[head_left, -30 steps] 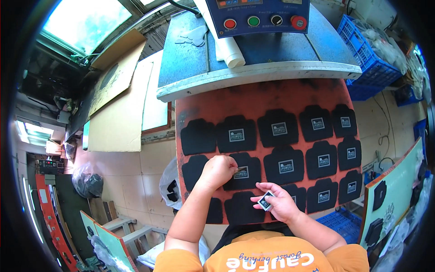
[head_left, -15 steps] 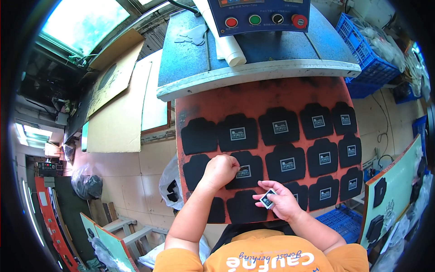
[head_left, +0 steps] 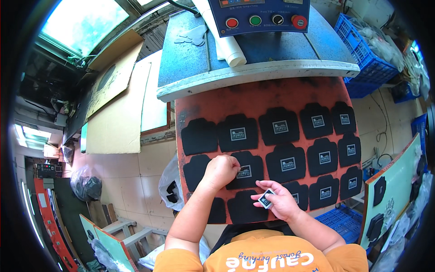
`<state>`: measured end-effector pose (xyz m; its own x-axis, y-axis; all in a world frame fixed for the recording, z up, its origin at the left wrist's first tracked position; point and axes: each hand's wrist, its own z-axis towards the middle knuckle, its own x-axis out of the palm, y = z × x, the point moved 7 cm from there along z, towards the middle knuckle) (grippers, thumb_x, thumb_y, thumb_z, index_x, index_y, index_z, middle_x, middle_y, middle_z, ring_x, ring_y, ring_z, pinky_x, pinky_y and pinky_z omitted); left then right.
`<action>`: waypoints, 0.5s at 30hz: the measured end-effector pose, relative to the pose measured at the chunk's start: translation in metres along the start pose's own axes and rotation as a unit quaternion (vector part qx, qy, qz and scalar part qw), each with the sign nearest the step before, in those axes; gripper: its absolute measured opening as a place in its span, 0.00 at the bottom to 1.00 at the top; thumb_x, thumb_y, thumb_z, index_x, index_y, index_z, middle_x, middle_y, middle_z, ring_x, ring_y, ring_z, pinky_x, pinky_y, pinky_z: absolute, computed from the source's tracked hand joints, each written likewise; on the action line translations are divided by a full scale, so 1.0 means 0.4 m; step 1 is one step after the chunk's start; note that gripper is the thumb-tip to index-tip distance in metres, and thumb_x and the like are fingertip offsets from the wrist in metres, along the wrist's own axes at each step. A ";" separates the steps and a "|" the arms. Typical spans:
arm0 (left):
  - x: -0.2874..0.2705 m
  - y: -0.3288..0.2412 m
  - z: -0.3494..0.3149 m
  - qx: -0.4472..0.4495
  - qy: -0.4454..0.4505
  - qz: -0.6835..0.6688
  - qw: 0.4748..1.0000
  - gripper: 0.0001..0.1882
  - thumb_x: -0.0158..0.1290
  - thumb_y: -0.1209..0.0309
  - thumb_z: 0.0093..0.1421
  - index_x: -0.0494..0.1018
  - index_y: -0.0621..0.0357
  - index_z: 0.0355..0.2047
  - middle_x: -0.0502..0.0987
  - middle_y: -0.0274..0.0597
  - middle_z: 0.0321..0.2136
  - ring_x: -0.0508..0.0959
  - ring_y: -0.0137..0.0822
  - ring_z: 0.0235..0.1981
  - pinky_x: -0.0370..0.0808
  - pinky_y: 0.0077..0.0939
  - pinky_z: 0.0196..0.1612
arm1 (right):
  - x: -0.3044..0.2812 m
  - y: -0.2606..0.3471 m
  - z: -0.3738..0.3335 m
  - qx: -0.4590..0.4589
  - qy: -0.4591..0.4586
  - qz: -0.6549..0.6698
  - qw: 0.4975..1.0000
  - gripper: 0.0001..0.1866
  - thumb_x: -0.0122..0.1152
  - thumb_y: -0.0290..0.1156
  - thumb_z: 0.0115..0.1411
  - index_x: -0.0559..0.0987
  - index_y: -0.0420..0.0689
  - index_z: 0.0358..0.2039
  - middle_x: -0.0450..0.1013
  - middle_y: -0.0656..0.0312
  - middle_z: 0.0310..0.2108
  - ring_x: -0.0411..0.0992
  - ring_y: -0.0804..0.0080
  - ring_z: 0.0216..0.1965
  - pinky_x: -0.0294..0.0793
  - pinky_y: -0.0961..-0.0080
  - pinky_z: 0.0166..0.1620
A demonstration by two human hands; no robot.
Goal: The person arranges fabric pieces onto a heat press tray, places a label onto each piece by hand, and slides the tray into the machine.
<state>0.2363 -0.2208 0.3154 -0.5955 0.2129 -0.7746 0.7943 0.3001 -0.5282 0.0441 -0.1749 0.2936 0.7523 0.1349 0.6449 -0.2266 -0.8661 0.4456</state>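
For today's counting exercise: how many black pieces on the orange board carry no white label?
4 unlabelled black pieces: top row's left end, middle row's left end, and two at the bottom row's left, the leftmost partly covered.

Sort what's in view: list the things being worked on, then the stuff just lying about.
In use:
- left hand, pressing a label onto a black piece
- right hand, holding small labels
- red board carrying the black pieces

Lying about:
- paper roll on the machine table
- control panel
- blue crates
- cardboard sheets
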 end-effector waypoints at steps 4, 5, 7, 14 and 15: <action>0.000 0.002 0.001 0.004 -0.002 0.002 1.000 0.07 0.58 0.69 0.46 0.79 0.57 0.25 0.77 0.47 0.23 0.78 0.44 0.30 0.74 0.34 0.35 | 0.010 0.000 0.004 -0.005 0.010 0.001 1.000 0.21 0.39 0.14 0.60 0.63 0.37 0.54 0.55 0.50 0.58 0.71 0.56 0.47 0.77 0.68 0.46; 0.000 0.002 0.001 0.002 -0.002 0.001 1.000 0.07 0.58 0.69 0.46 0.79 0.57 0.25 0.77 0.46 0.23 0.78 0.44 0.30 0.74 0.34 0.35 | 0.011 0.001 0.005 -0.005 0.008 -0.003 1.000 0.21 0.39 0.14 0.60 0.63 0.37 0.54 0.55 0.51 0.58 0.71 0.56 0.47 0.77 0.68 0.46; -0.001 0.002 0.001 0.003 0.005 0.002 1.000 0.07 0.57 0.68 0.48 0.79 0.56 0.25 0.78 0.47 0.23 0.78 0.46 0.30 0.74 0.35 0.36 | 0.014 0.001 0.008 -0.004 0.006 -0.006 1.000 0.21 0.39 0.14 0.60 0.63 0.37 0.54 0.55 0.51 0.58 0.71 0.56 0.47 0.77 0.68 0.46; -0.002 -0.006 0.000 -0.001 0.015 0.012 1.000 0.07 0.55 0.68 0.50 0.79 0.55 0.26 0.78 0.48 0.25 0.78 0.47 0.30 0.75 0.37 0.37 | 0.041 0.005 0.023 -0.007 0.024 -0.025 0.999 0.22 0.39 0.13 0.59 0.63 0.37 0.55 0.56 0.52 0.57 0.70 0.57 0.48 0.77 0.68 0.46; 0.001 -0.004 0.001 -0.001 0.015 0.012 1.000 0.07 0.55 0.68 0.50 0.79 0.55 0.26 0.78 0.48 0.25 0.78 0.47 0.30 0.75 0.37 0.37 | 0.045 0.006 0.028 -0.005 0.028 -0.028 0.999 0.22 0.39 0.13 0.59 0.63 0.37 0.55 0.55 0.52 0.57 0.70 0.57 0.48 0.77 0.68 0.46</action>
<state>0.2346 -0.2216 0.3158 -0.5804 0.2485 -0.7755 0.8078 0.2960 -0.5097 0.0640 -0.1798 0.2994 0.7288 0.2105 0.6515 -0.1914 -0.8510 0.4890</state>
